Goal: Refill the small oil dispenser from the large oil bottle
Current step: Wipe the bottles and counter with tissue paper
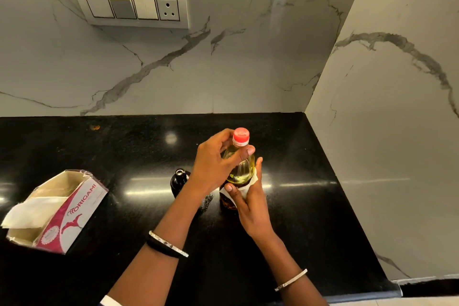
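Bottle (242,169) stands upright, cap (241,136) up, left hand (213,169) gripping it, right hand (250,208) clasping tissue (249,185).

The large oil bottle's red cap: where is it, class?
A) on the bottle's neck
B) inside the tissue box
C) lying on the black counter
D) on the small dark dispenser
A: the red cap sits on top of the large oil bottle, just above where the left hand grips its neck, while the right hand holds the body.
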